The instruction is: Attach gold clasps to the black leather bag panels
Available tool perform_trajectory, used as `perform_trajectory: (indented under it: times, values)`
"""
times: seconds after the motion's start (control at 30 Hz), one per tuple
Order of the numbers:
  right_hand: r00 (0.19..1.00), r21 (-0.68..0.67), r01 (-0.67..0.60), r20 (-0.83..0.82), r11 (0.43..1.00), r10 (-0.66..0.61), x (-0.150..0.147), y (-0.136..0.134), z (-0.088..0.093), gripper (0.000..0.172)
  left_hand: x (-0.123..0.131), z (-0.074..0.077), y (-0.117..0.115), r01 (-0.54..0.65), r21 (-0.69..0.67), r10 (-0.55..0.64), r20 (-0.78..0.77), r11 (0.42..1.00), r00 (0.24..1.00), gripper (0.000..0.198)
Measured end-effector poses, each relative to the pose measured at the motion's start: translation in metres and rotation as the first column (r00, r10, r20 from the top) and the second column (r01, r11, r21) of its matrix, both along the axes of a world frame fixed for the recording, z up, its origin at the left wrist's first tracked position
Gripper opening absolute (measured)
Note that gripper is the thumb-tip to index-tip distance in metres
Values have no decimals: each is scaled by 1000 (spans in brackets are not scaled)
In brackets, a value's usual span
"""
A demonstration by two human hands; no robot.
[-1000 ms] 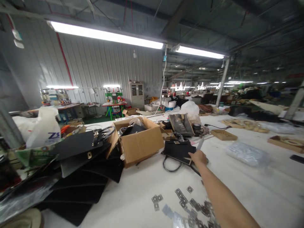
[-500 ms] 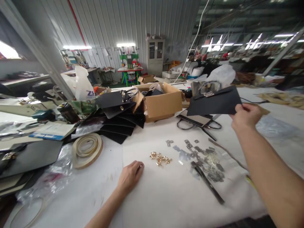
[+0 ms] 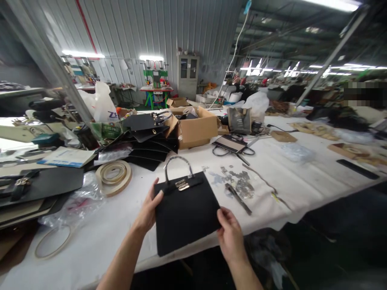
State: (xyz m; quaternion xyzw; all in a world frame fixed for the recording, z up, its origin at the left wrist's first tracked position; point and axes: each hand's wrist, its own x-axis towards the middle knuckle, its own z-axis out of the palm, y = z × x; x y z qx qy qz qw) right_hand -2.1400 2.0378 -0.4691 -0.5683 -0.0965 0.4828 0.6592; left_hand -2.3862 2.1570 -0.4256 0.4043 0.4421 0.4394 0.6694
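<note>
The flat black felt handbag (image 3: pixel 186 211) lay on the white table (image 3: pixel 302 177), between the left hand (image 3: pixel 148 209) and the right hand (image 3: pixel 230 233). The small grey metal plates (image 3: pixel 238 183) lay behind it to the right. The open brown cardboard box (image 3: pixel 196 129) sat farther back.

Two arms come in from the bottom. Both are bare, with no sleeves to see. The left hand (image 3: pixel 148 210) wears no glove, no ring and no watch. The right hand (image 3: pixel 230 235) is bare too. The fingers (image 3: pixel 157 197) look short, with plain nails.
</note>
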Motion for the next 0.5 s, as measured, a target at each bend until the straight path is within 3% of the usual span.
perform_trajectory:
  times: [0.1, 0.2, 0.27, 0.33, 0.4, 0.5]
  values:
    - [975, -23, -190, 110, 982, 191, -37, -32, -23, 51, -38, -4, -14, -50, 10, 51, -200, 999, 978, 104]
    - [896, -56, -337, 286, 940, 338, -35, -35, -36, 51, -72, -29, -19, -34, 89, 70, -444, 995, 893, 99]
    - [881, -33, -304, 371, 952, 294, -14, -15, -38, 53, -84, -49, -23, 0, 226, 153, -656, 974, 739, 92]
    - [830, -14, -245, 514, 969, 217, 15, 17, -37, 51, -86, -65, -30, 77, 392, 287, -781, 917, 555, 78]
    - [680, -38, -272, 700, 961, 220, 41, 55, -35, 40, -80, -75, -37, 159, 509, 406, -807, 846, 429, 63]
    - [470, -114, -366, 834, 924, 289, 65, 105, -37, 36, -71, -78, -45, 228, 595, 510, -791, 771, 338, 51]
